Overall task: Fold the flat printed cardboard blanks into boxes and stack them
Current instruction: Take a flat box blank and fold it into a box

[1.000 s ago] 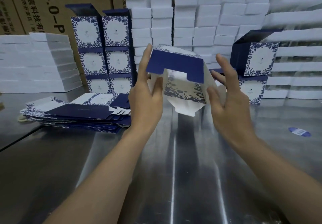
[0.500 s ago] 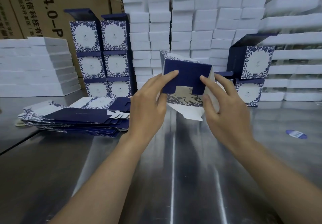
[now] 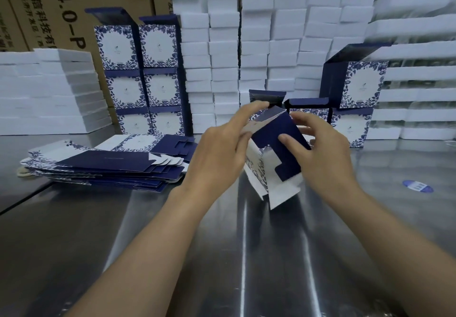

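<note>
Head view: both hands are on one half-folded box point(image 3: 276, 154), held tilted just above the metal table point(image 3: 148, 255), mid-frame.

Left hand point(image 3: 219, 154): fingers mostly straight and relaxed, index reaching forward over the box's upper edge, palm side against the box's left face. Flat contact, not a curled grasp as far as the frame shows; the thumb is hidden behind the hand.

Right hand point(image 3: 320, 149): fingers curled round the box's right side, thumb pressing on the navy flap point(image 3: 283, 131) facing the camera. That's a real grip. Fingertips at the far side are motion-blurred.

Box state: navy flap folded across the open end, its notched tab pointing down; white inner panels and a strip of blue floral print show beneath it. One white flap hangs loose at the lower edge, close to the table; can't tell if it touches.

Stack of flat blanks point(image 3: 106, 166) lies on the table left of the hands, fanned slightly, navy and floral faces up, apart from the left hand.

Finished boxes: two columns, three high point(image 3: 138, 80), at the back left, top lids standing open. Another stack of two point(image 3: 355, 99) at the back right, top lid open as well. Two more open navy lids are visible just behind the hands.

White foam blocks point(image 3: 246, 45) are piled along the back wall and left side. Brown cartons point(image 3: 61, 8) top left. A blue oval sticker point(image 3: 417, 186) sits on the table at right.
</note>
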Tool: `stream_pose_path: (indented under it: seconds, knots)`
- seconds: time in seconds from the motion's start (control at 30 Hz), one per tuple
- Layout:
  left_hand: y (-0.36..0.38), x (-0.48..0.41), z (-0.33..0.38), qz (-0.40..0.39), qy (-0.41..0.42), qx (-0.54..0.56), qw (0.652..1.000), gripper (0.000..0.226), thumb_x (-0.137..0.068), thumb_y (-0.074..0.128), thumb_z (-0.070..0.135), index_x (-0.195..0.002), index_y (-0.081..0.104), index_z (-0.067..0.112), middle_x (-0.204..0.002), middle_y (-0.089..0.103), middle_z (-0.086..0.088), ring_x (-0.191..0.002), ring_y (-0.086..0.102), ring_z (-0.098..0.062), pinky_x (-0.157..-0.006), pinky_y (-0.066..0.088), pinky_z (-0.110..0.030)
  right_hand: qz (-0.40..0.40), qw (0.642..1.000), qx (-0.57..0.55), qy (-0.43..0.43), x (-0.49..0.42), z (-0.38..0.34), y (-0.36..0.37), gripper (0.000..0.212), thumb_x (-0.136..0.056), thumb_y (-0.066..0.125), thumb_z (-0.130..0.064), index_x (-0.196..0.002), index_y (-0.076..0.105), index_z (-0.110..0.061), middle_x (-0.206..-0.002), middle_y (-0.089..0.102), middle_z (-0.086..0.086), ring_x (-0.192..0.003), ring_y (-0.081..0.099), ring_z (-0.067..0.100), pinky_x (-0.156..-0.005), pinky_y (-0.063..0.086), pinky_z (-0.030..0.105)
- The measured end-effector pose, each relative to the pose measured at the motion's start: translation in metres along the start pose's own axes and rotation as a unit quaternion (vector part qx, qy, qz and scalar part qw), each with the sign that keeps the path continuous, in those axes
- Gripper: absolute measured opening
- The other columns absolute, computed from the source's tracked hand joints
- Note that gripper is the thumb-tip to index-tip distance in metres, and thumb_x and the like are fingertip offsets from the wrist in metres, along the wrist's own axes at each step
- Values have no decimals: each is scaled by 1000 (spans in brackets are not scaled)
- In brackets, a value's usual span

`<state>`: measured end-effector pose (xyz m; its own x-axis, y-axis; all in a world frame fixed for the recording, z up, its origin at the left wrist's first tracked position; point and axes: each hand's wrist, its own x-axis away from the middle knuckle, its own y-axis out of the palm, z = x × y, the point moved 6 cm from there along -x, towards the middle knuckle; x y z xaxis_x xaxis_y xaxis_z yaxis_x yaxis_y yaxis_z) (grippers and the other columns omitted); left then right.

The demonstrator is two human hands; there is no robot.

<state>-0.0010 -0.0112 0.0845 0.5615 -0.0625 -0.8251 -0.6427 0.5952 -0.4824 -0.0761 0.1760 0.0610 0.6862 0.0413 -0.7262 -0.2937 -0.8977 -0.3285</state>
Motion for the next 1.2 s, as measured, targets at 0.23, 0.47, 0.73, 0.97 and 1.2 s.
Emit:
stream_pose_path:
  seconds: [0.23,0.47,0.73,0.97,1.2]
  knots:
    - [-7,-1,-1,79,14,32,996,25,-100,67,10,-118,70,27,-105,75,19,-93,71,2,-81,57,-28,-72,985,154,26,1,17,4,43,-92,65,-65,-78,57,-25,-71,66,-12,-72,63,12,-65,50,36]
    - [-18,-2,1,122,3,85,989,32,-101,66,35,-132,62,36,-120,67,14,-112,67,-8,-92,52,-27,-188,973,106,86,10,24,23,65,-103,53,-59,-61,56,-9,-52,65,2,-49,63,18,-65,56,38]
    - [-25,12,-75,189,-405,229,865,26,-102,53,14,-119,68,27,-111,67,5,-80,62,-8,-72,53,-23,-87,926,-190,316,17,32,22,49,-104,61,-46,-66,56,-15,-47,56,-4,-36,48,8,-42,40,20]
    - [14,29,-87,-60,-491,213,843,53,-102,57,0,-153,46,10,-141,62,-14,-109,69,-27,-87,58,-38,-155,835,-341,403,31,30,40,36,-97,70,-50,-77,59,-22,-61,62,-7,-45,49,4,-41,34,17]
    - [55,40,-48,-281,-387,223,849,21,-88,82,43,-97,69,30,-81,76,29,-79,69,17,-77,49,-12,-149,853,-350,357,37,19,49,33,-96,72,-49,-82,67,-19,-71,72,-6,-47,51,2,-43,37,14]
